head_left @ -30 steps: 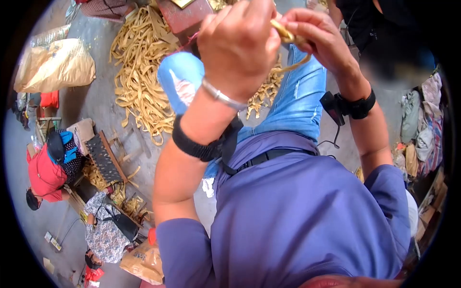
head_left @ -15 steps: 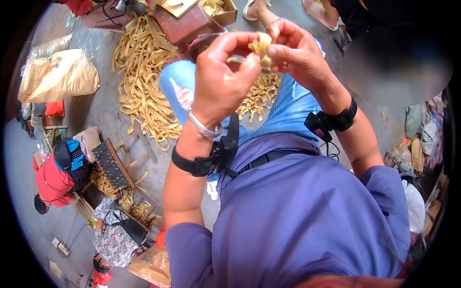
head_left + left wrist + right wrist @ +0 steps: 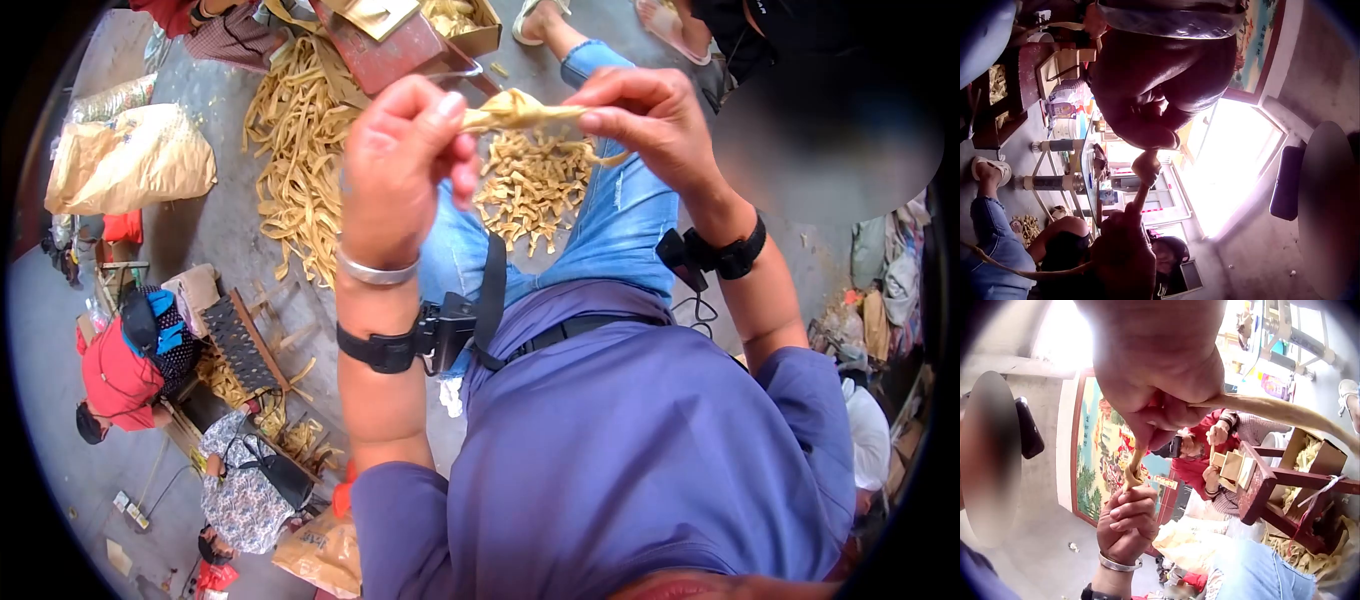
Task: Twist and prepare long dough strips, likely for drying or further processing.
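Note:
A tan flat strip [image 3: 518,108] with a knot in its middle stretches between my two hands, above my knees. My left hand [image 3: 395,170], wearing a silver bracelet, pinches one end between thumb and fingers. On the other side of the knot, my right hand [image 3: 655,125] pinches the strip with thumb and forefinger. A loose tail curves out below the right hand; the right wrist view shows this tail [image 3: 1285,414] running off sideways. The left wrist view has the knot [image 3: 1146,167] between the darkened hands.
Long tan strips [image 3: 300,160] lie heaped on the floor at left. Short knotted pieces [image 3: 535,190] are piled between my legs. Ahead stand a red stool [image 3: 385,50] and a cardboard box [image 3: 478,40]. A paper sack [image 3: 130,165] and other seated people [image 3: 115,370] are farther left.
The hands were close together around the bunched strip; now they are apart, the left one farther left, with the strip drawn straight and its knot showing between them.

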### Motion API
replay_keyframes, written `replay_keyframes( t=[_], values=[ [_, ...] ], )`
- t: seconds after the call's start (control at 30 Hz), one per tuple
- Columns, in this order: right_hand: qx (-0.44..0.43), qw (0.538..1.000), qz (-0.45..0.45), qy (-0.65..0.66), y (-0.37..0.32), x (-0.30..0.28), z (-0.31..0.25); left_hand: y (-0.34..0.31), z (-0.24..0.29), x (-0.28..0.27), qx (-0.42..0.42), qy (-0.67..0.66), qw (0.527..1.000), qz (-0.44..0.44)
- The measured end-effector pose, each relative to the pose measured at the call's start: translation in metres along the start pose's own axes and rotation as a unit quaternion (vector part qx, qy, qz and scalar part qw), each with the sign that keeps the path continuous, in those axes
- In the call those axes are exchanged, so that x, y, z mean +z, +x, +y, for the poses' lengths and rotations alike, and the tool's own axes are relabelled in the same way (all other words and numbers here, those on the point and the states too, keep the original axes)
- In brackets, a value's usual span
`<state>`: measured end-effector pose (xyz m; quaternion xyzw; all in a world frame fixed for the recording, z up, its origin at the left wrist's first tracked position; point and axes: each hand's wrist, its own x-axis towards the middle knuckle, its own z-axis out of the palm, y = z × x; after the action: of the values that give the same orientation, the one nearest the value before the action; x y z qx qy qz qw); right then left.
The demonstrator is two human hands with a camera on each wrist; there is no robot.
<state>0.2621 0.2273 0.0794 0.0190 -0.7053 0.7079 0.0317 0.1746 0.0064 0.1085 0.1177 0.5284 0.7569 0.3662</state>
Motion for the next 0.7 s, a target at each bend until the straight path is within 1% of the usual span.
replay_keyframes(
  t=[0.03,0.1,0.17,0.2,0.23,0.33,0.37,0.4,0.47,0.57,0.67,0.7],
  values=[
    [-0.007,1.000,0.000,0.005,0.000,-0.002,0.000,-0.002,0.000,-0.002,0.000,-0.013,1.000,0.008],
    [-0.021,0.999,0.003,-0.026,0.001,0.002,-0.001,-0.002,-0.001,-0.012,-0.007,-0.024,1.000,0.009],
    [-0.031,0.999,0.005,-0.041,0.003,0.005,-0.001,0.009,-0.009,-0.015,0.074,0.073,0.990,0.094],
    [-0.031,0.999,0.004,-0.039,0.005,0.006,0.001,0.013,-0.009,-0.015,0.114,0.121,0.977,0.137],
    [-0.033,0.999,0.004,-0.038,0.007,0.008,0.002,0.015,-0.005,-0.015,0.112,0.134,0.978,0.112],
    [-0.039,0.997,-0.011,-0.060,0.018,0.015,0.000,0.020,0.005,0.000,0.010,0.132,0.991,-0.011],
    [-0.042,0.997,-0.015,-0.067,0.023,0.018,-0.002,0.023,0.008,0.000,-0.053,0.155,0.986,-0.033],
    [-0.043,0.989,-0.002,-0.144,0.027,0.018,-0.003,0.025,0.005,0.000,-0.050,0.139,0.989,-0.024],
    [-0.091,0.976,-0.020,-0.196,0.039,0.016,0.002,0.029,0.001,-0.011,-0.052,0.143,0.988,-0.014],
    [-0.094,0.970,-0.040,-0.222,0.059,0.011,0.012,0.032,-0.004,-0.030,-0.058,0.166,0.984,0.030],
    [-0.089,0.968,-0.062,-0.225,0.084,0.008,0.019,0.041,-0.002,-0.051,-0.082,0.182,0.978,0.055],
    [-0.095,0.967,-0.066,-0.226,0.095,0.007,0.022,0.047,-0.003,-0.061,-0.078,0.195,0.976,0.062]
  ],
)
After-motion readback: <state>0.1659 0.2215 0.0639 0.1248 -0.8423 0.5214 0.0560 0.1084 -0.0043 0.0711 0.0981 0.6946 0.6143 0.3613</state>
